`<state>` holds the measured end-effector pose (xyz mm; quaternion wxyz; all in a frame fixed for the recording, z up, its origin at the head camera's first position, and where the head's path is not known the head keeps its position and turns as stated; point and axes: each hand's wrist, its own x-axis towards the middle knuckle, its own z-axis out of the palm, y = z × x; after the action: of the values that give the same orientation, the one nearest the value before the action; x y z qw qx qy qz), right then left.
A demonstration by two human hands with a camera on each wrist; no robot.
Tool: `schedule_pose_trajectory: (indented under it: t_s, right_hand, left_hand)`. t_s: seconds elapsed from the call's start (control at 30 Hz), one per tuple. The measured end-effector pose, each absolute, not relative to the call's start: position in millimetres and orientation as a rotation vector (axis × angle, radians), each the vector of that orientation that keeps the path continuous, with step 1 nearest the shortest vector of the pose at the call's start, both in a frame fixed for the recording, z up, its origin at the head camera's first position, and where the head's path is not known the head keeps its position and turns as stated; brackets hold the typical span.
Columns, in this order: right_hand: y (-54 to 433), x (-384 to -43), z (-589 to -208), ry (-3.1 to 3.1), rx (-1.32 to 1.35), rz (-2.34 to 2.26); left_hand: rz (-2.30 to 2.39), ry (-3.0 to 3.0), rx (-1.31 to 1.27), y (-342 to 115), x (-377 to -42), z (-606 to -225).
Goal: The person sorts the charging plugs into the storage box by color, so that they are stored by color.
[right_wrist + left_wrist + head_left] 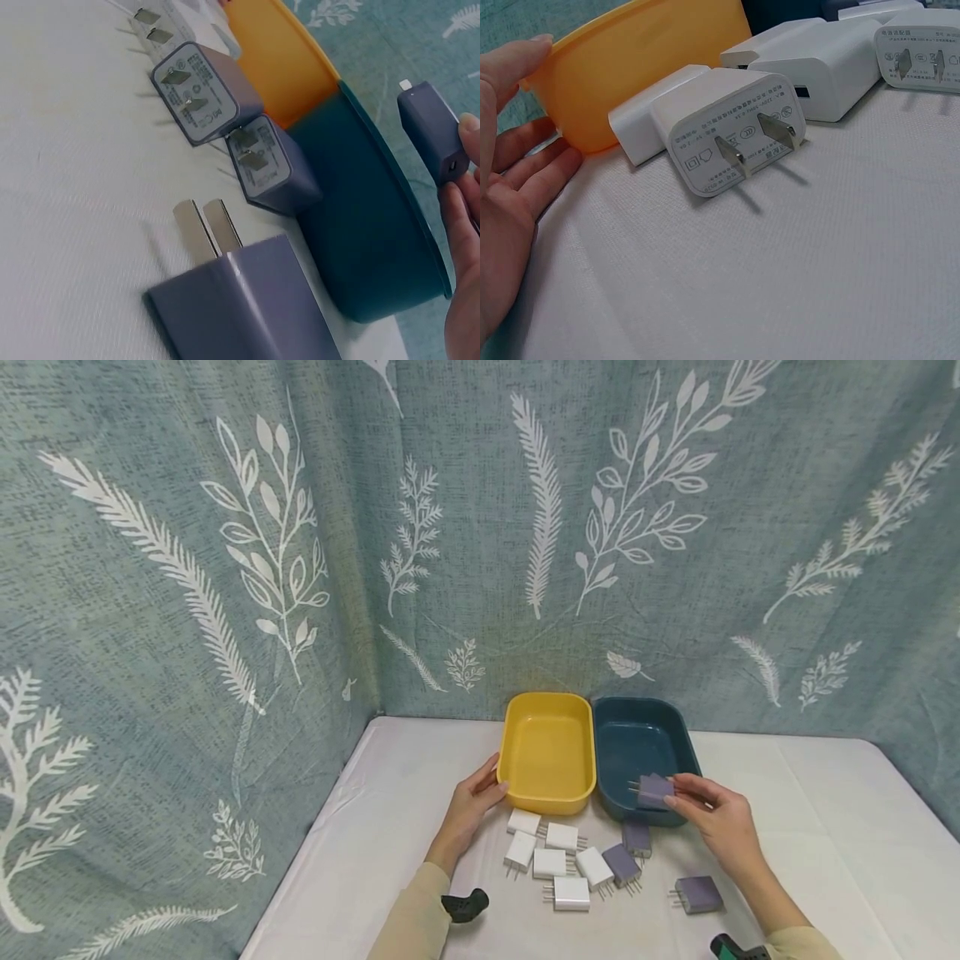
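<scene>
My left hand grips the near left side of a yellow tray. In the left wrist view its thumb lies at the rim, fingertips against the lower wall. My right hand pinches a purple plug charger between thumb and fingers, over the near right part of a dark teal tray; the prongs point left. In the right wrist view the charger shows a port on one end. A purple charger lies beside my right forearm.
Several white chargers lie before the yellow tray, prongs in various directions. Two purple chargers, one touching the white group and one by the teal tray, lie alongside. Behind the white-covered table hangs a patterned curtain.
</scene>
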<state>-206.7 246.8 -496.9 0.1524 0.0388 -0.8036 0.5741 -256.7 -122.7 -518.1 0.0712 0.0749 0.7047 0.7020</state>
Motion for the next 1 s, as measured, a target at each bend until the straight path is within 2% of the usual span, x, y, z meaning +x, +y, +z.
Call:
schedule_pose_trajectory:
  t_s: [0.5, 0.73, 1.0]
  right_hand:
    - [241, -213, -498, -2.346, 0.014, 1.652]
    - [246, -212, -498, -2.334, 0.078, 1.668]
    - [251, -209, -497, -2.355, 0.154, 1.720]
  left_hand:
    - [2.108, 2.119, 0.222, -122, -261, -524]
    - [2.132, 2.134, 0.188, -122, -270, -542]
    - [2.131, 2.151, 0.192, -122, -268, -538]
